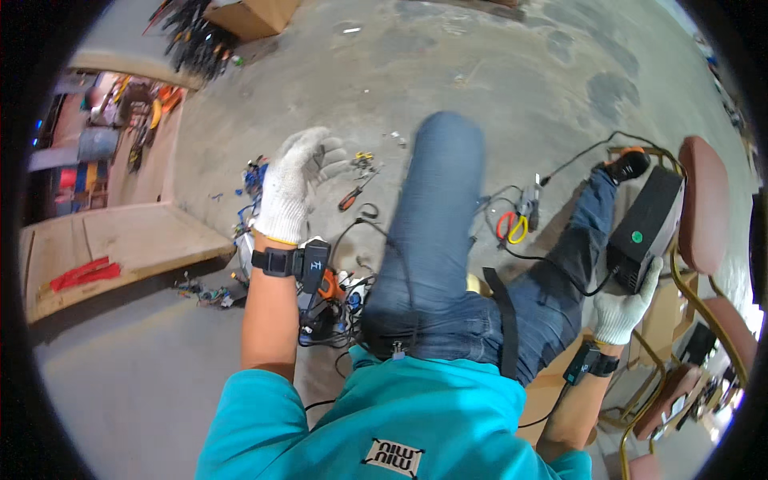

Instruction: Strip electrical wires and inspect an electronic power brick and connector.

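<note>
Fingers of right hand [629,310] grip black box [646,226]; left hand [298,176] raised, empty.

I saw even, soft daylight on the floor [496,72], faint shadows, bright glare at far right, slight blur, and strong fisheye bending with black corners.

Bare grey concrete floor [520,72], stained and patchy. Low wooden platform [120,240] at left, a red strip lying on it. Cardboard box [252,16] far, dark cable pile just beside it. Maroon-padded chairs with gold frames [704,204] at right. Even, flat light.
</note>
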A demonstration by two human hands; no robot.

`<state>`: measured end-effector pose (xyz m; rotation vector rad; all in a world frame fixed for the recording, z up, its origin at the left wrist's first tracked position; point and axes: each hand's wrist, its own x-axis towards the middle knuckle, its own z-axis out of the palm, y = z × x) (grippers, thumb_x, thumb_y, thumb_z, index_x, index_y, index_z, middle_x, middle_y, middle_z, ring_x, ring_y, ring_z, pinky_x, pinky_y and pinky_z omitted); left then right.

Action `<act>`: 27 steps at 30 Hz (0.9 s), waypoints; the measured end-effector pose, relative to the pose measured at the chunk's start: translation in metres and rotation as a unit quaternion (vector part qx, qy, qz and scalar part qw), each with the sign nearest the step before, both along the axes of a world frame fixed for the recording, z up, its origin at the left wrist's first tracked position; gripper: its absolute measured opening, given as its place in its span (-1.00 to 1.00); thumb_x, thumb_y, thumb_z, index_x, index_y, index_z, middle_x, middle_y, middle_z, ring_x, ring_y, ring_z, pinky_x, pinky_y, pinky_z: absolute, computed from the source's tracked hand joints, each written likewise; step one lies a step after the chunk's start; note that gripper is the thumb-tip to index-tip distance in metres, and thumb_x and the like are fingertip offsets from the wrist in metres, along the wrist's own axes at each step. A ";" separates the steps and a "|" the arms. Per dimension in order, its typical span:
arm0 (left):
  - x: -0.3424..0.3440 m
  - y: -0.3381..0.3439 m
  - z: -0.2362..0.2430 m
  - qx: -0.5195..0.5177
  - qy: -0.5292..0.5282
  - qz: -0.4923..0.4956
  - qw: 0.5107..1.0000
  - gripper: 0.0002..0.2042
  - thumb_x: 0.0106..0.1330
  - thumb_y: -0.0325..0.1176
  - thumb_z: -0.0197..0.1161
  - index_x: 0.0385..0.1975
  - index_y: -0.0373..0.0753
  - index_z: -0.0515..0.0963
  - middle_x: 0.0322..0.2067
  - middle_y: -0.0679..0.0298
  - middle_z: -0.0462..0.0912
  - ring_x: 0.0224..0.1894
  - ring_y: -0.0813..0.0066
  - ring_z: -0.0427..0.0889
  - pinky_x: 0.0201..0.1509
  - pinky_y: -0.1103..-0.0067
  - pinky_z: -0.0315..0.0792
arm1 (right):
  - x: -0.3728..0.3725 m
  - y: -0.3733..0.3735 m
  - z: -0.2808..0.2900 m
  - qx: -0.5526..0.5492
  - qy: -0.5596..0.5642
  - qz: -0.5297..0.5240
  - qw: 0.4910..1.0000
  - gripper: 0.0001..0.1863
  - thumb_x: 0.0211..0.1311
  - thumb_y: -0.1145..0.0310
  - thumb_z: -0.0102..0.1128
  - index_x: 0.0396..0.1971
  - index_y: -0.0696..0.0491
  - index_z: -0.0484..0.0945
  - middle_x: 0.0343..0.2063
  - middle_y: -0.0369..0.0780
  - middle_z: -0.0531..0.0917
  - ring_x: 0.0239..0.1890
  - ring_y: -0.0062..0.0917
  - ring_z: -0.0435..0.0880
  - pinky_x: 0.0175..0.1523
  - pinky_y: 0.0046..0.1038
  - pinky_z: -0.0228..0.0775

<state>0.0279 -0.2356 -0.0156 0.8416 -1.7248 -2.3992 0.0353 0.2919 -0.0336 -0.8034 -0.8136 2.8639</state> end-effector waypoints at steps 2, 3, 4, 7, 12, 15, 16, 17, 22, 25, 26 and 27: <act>0.029 -0.034 -0.037 -0.009 -0.044 0.040 0.998 -0.74 0.43 -0.29 0.20 -0.01 -0.29 0.52 -0.12 0.15 0.63 -0.08 0.22 0.66 0.00 0.28 0.62 | 0.003 -0.003 -0.004 -0.004 -0.008 0.040 0.999 -0.61 0.33 0.12 0.28 0.08 -0.05 0.63 0.10 -0.20 0.66 0.15 -0.25 0.59 0.32 -0.01 0.39; 0.046 -0.049 -0.057 -0.011 -0.086 0.071 0.994 -0.75 0.42 -0.30 0.20 -0.02 -0.28 0.52 -0.12 0.19 0.61 -0.08 0.22 0.65 -0.01 0.29 0.63 | 0.003 -0.004 -0.008 -0.009 -0.025 0.042 0.999 -0.61 0.32 0.13 0.30 0.07 -0.03 0.63 0.10 -0.20 0.66 0.13 -0.26 0.60 0.31 -0.02 0.41; 0.069 -0.071 -0.088 -0.022 -0.120 0.109 0.987 -0.76 0.41 -0.30 0.21 -0.03 -0.26 0.52 -0.11 0.20 0.60 -0.09 0.22 0.64 -0.02 0.30 0.63 | 0.002 -0.010 -0.013 -0.001 -0.042 0.040 0.998 -0.60 0.31 0.16 0.31 0.08 0.00 0.62 0.10 -0.17 0.66 0.13 -0.27 0.61 0.29 -0.05 0.44; 0.093 -0.066 -0.101 0.028 -0.216 0.134 0.967 -0.74 0.40 -0.29 0.23 -0.02 -0.27 0.50 -0.10 0.18 0.59 -0.06 0.22 0.63 -0.02 0.30 0.63 | 0.002 -0.010 -0.017 0.018 -0.088 0.024 0.996 -0.59 0.32 0.17 0.30 0.10 0.01 0.60 0.10 -0.14 0.65 0.14 -0.27 0.61 0.31 -0.07 0.43; 0.089 -0.041 -0.084 0.024 -0.211 0.081 0.974 -0.69 0.39 -0.32 0.22 0.04 -0.32 0.48 -0.05 0.12 0.58 -0.02 0.22 0.63 0.00 0.28 0.63 | -0.003 -0.006 -0.027 0.071 -0.095 0.021 0.993 -0.56 0.34 0.17 0.29 0.14 0.04 0.57 0.13 -0.12 0.63 0.16 -0.25 0.59 0.32 -0.10 0.42; 0.064 -0.023 -0.068 0.012 -0.209 0.018 0.978 -0.71 0.40 -0.35 0.19 0.04 -0.33 0.51 -0.05 0.12 0.60 -0.04 0.20 0.64 -0.01 0.31 0.62 | -0.007 -0.008 -0.013 0.025 -0.070 0.036 0.997 -0.56 0.35 0.17 0.28 0.15 0.03 0.57 0.13 -0.12 0.62 0.16 -0.23 0.59 0.35 -0.05 0.38; 0.057 -0.020 -0.067 0.015 -0.166 -0.030 0.985 -0.71 0.42 -0.34 0.18 0.05 -0.33 0.51 -0.06 0.14 0.60 -0.03 0.20 0.63 0.00 0.32 0.60 | -0.006 -0.011 -0.008 0.013 -0.070 0.048 0.996 -0.57 0.35 0.17 0.28 0.14 0.03 0.58 0.13 -0.11 0.62 0.17 -0.22 0.58 0.37 -0.02 0.34; 0.049 -0.017 -0.065 0.020 -0.123 -0.082 0.989 -0.70 0.43 -0.33 0.16 0.07 -0.32 0.51 -0.06 0.15 0.60 -0.01 0.21 0.62 0.01 0.32 0.59 | -0.007 -0.014 -0.004 0.003 -0.070 0.056 0.996 -0.57 0.35 0.16 0.28 0.14 0.03 0.58 0.13 -0.11 0.62 0.18 -0.21 0.57 0.39 0.01 0.30; 0.027 0.001 0.004 -0.022 -0.068 -0.111 0.991 -0.65 0.47 -0.21 0.17 0.09 -0.32 0.49 -0.12 0.13 0.65 -0.11 0.28 0.65 0.04 0.40 0.53 | -0.028 -0.039 -0.012 -0.013 -0.049 0.058 0.997 -0.68 0.36 0.23 0.28 0.04 0.01 0.60 0.03 -0.16 0.67 0.09 -0.21 0.63 0.29 -0.04 0.41; 0.009 0.037 0.054 -0.063 -0.030 -0.125 0.990 -0.63 0.49 -0.22 0.15 0.11 -0.37 0.47 -0.16 0.10 0.66 -0.16 0.31 0.66 0.01 0.42 0.54 | -0.025 -0.039 0.010 -0.030 -0.045 0.018 0.998 -0.65 0.33 0.26 0.32 0.05 0.04 0.57 0.01 -0.17 0.68 0.07 -0.22 0.64 0.26 -0.04 0.45; 0.002 0.048 0.072 -0.098 -0.001 -0.128 0.987 -0.62 0.50 -0.22 0.13 0.14 -0.38 0.46 -0.15 0.10 0.65 -0.16 0.31 0.66 0.02 0.43 0.53 | -0.025 -0.036 0.016 -0.015 -0.029 0.010 0.999 -0.64 0.33 0.25 0.32 0.06 0.05 0.57 0.00 -0.17 0.68 0.07 -0.23 0.64 0.27 -0.04 0.45; -0.001 0.057 0.084 -0.100 -0.004 -0.134 0.986 -0.62 0.50 -0.22 0.13 0.14 -0.38 0.46 -0.15 0.10 0.65 -0.16 0.31 0.66 0.02 0.43 0.53 | -0.024 -0.031 0.020 0.000 -0.013 0.006 1.000 -0.63 0.33 0.25 0.32 0.07 0.05 0.56 0.00 -0.17 0.68 0.07 -0.23 0.64 0.27 -0.03 0.44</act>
